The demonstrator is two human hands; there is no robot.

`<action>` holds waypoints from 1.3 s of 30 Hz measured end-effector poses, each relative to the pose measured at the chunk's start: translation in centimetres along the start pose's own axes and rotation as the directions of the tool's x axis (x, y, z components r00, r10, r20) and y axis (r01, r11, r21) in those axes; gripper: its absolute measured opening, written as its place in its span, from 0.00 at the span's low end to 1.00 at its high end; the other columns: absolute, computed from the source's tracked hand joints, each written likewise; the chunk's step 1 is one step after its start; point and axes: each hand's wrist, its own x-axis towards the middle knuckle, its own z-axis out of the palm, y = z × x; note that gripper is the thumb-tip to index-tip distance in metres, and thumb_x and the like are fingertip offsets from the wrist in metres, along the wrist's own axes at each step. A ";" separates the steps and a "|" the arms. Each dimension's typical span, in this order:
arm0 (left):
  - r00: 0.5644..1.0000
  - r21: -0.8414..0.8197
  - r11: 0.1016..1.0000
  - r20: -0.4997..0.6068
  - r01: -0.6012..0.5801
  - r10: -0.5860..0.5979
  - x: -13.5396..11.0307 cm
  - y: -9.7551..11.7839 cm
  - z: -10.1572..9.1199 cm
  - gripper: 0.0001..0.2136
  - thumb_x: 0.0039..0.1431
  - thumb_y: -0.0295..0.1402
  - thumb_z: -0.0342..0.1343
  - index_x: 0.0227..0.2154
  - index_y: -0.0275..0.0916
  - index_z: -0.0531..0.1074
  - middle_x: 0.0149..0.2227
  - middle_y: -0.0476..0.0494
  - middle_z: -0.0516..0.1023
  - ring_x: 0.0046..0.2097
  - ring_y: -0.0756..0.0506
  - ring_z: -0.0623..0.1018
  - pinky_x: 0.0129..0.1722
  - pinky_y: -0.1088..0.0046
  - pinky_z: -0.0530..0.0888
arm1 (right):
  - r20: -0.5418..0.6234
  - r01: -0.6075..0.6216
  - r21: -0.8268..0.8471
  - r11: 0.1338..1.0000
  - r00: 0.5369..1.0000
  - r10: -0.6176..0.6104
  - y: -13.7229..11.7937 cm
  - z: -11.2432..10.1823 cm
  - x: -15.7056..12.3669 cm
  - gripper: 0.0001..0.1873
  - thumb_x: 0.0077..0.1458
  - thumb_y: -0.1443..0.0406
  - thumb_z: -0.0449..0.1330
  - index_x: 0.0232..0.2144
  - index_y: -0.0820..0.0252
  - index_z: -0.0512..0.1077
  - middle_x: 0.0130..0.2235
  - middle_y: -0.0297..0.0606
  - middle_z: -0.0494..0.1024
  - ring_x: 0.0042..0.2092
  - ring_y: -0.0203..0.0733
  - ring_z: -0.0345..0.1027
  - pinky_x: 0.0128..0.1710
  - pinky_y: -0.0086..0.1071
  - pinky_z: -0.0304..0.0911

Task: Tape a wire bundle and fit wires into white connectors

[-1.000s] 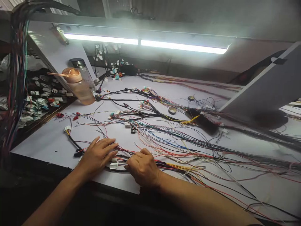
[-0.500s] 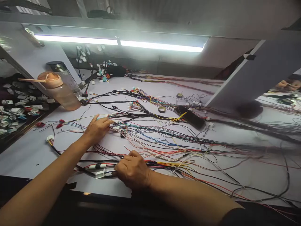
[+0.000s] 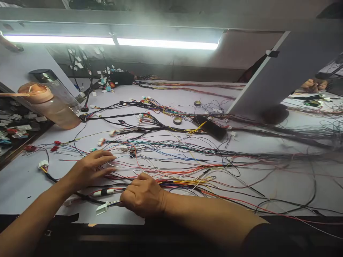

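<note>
My right hand is closed in a loose fist near the front edge of the white table, gripping a bundle of coloured wires that runs off to the right. A white connector sticks out just left of this fist. My left hand lies further left with its fingers stretched out flat over thin loose wires, holding nothing. A small black connector sits just beyond its fingertips.
A peach water bottle lies at the left. Tape rolls and a black block sit mid-table among wire harnesses. A slanted white board stands at the right. Bins of connectors are at the far left. Another person's hands work at the far right.
My left hand reached out to the connectors mid-table, then drew back toward me and now rests flat on the wires. The right fist stayed on the bundle. The view shifted right.
</note>
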 end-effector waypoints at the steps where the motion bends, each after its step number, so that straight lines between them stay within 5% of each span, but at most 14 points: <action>1: 0.999 -0.023 0.999 0.005 0.033 -0.032 0.3 0.2 -0.1 0.17 0.59 0.51 0.55 0.40 0.46 0.80 0.43 0.43 0.79 0.45 0.43 0.79 0.48 0.69 0.75 | 0.000 0.001 0.002 1.000 1.000 -0.001 0.0 0.0 0.0 0.13 0.65 0.63 0.52 0.27 0.57 0.60 0.22 0.26 0.69 0.26 0.34 0.62 0.31 0.34 0.42; 5: 0.980 -0.066 0.990 0.163 0.125 -0.113 1.6 1.0 -0.5 0.23 0.61 0.54 0.50 0.23 0.43 0.78 0.36 0.45 0.80 0.35 0.48 0.78 0.39 0.74 0.75 | 0.001 0.000 0.009 1.000 1.000 0.000 0.0 0.0 0.1 0.16 0.67 0.59 0.51 0.27 0.57 0.60 0.22 0.26 0.70 0.26 0.34 0.62 0.30 0.34 0.42; 8: 0.957 -0.090 0.986 0.269 0.140 -0.111 2.1 1.4 -0.9 0.22 0.55 0.57 0.55 0.25 0.43 0.79 0.39 0.44 0.81 0.37 0.46 0.79 0.37 0.74 0.76 | -0.015 0.007 0.017 1.000 1.000 -0.006 0.0 0.0 0.1 0.17 0.68 0.58 0.51 0.27 0.57 0.61 0.22 0.26 0.70 0.26 0.34 0.62 0.29 0.34 0.42; 14: 0.965 -0.121 0.982 0.234 0.146 -0.114 3.2 1.6 -1.3 0.28 0.50 0.60 0.58 0.47 0.46 0.79 0.50 0.42 0.79 0.52 0.39 0.77 0.54 0.63 0.73 | -0.100 0.011 0.024 1.000 0.995 -0.008 0.0 0.1 0.1 0.17 0.67 0.59 0.51 0.26 0.58 0.62 0.22 0.26 0.71 0.25 0.34 0.60 0.29 0.33 0.44; 18: 0.956 -0.054 0.972 0.200 0.230 -0.216 4.0 1.5 -0.4 0.30 0.58 0.62 0.44 0.40 0.45 0.81 0.48 0.41 0.81 0.52 0.39 0.78 0.57 0.62 0.71 | -0.060 0.003 0.026 1.000 0.998 -0.002 0.0 0.0 0.2 0.20 0.69 0.55 0.49 0.26 0.58 0.62 0.22 0.26 0.71 0.25 0.34 0.60 0.28 0.33 0.43; 25: 0.980 0.072 0.985 0.113 0.155 -0.162 3.6 1.3 0.5 0.28 0.55 0.63 0.48 0.25 0.41 0.75 0.54 0.34 0.76 0.57 0.34 0.74 0.59 0.56 0.68 | 0.000 -0.008 0.044 0.999 1.000 0.008 -0.1 -0.1 0.2 0.21 0.69 0.55 0.48 0.26 0.58 0.62 0.22 0.27 0.71 0.25 0.33 0.61 0.28 0.33 0.44; 31: 0.960 0.083 0.963 0.089 0.257 -0.264 5.0 2.4 0.7 0.35 0.56 0.61 0.48 0.56 0.40 0.69 0.56 0.37 0.76 0.54 0.36 0.77 0.53 0.60 0.73 | 0.097 -0.005 0.062 0.998 0.995 -0.001 -0.1 -0.2 0.5 0.17 0.68 0.56 0.50 0.28 0.57 0.62 0.25 0.27 0.74 0.27 0.33 0.64 0.30 0.32 0.48; 39: 0.989 0.165 0.982 0.097 0.094 -0.111 8.6 2.7 3.8 0.43 0.56 0.66 0.40 0.57 0.34 0.70 0.62 0.27 0.67 0.63 0.30 0.65 0.63 0.51 0.60 | 0.238 -0.051 0.045 0.998 0.970 0.038 0.1 -0.5 0.8 0.16 0.69 0.58 0.46 0.31 0.55 0.67 0.31 0.27 0.78 0.34 0.33 0.70 0.33 0.30 0.57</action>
